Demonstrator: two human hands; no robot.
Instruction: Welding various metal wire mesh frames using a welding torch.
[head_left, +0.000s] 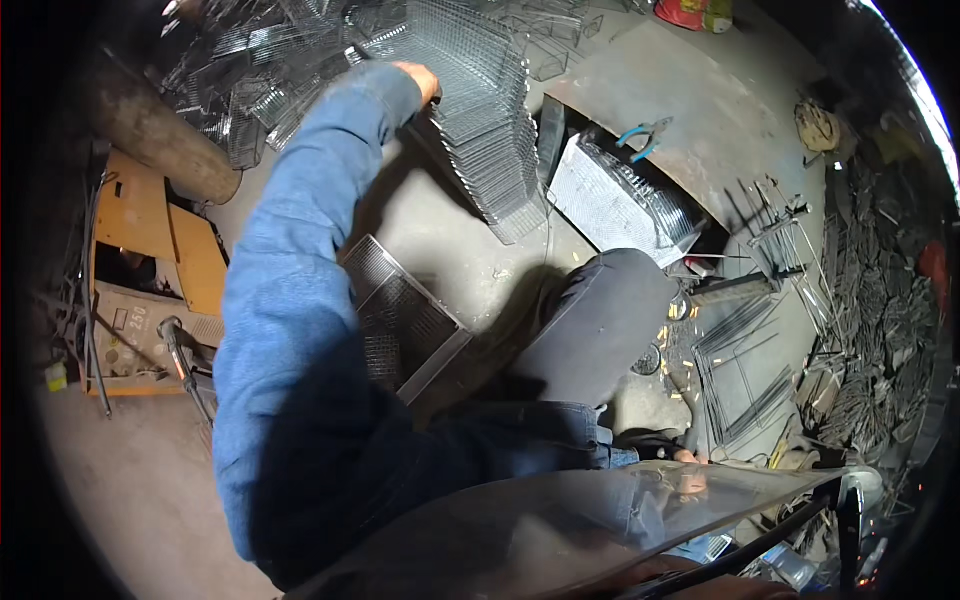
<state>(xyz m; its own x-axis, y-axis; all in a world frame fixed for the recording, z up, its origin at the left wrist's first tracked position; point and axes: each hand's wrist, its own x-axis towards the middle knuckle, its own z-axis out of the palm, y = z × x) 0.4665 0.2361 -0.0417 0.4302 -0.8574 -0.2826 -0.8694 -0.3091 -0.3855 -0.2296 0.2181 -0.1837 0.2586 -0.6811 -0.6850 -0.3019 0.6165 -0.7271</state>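
Observation:
My left arm, in a blue denim sleeve, reaches far forward. At its end my left hand (422,82) is closed at the near left edge of a wire mesh basket (472,122) in a nested stack; the sleeve and mesh partly hide its fingers. Low on the right, beyond the rim of a clear visor, a small part of my right hand (686,456) shows by a dark cuff. Its fingers are too hidden to tell whether it holds anything.
Blue-handled pliers (645,138) rest on a metal sheet (690,95). Below it stands a box of mesh pieces (625,205). A mesh tray (405,310) lies left of my knee (600,320). A yellow machine (160,240) is at left; wire frames (745,370) lie right.

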